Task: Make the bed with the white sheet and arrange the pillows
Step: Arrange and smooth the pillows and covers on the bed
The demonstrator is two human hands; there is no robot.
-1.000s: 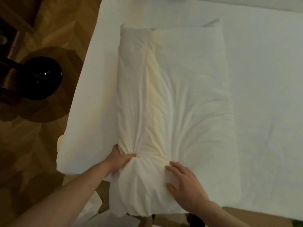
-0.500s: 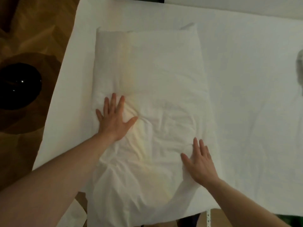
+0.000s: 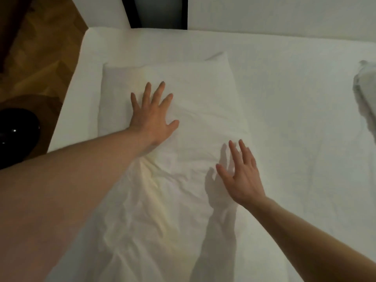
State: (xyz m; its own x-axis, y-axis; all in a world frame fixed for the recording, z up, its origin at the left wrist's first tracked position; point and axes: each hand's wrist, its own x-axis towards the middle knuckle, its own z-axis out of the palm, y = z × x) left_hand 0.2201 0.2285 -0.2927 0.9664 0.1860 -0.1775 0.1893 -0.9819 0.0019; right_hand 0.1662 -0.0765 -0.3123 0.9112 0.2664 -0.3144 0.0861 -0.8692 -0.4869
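Smoothing a pillow on the made bed, seen from the head camera. The pillow (image 3: 183,123) lies lengthwise on the white sheet (image 3: 295,98), near the left edge of the bed (image 3: 67,110) and short of its far end, so that its far corners sit roughly square to the mattress edge. The left hand (image 3: 151,117) is spread flat, fingers apart and straight, with palm and fingers pressed onto the upper left part of the pillow; this wide contact suits flattening the filling and pushing creases outward, not gripping. The right hand (image 3: 241,176) is also spread with straight fingers, over the pillow's right side; a distinct shadow beside it suggests it hovers just above the fabric, though whether the fingertips touch cannot be told. The near half of the pillow remains wrinkled, with folds running toward the viewer, so the smoothing step appears unfinished. A second piece of bedding (image 3: 364,94), partly cut off at the right edge, lies well apart on the sheet; whether it is another pillow is unclear. A dark round object (image 3: 18,131) stands on the wooden floor (image 3: 44,47) left of the bed. The sheet beyond the pillow looks flat and taut
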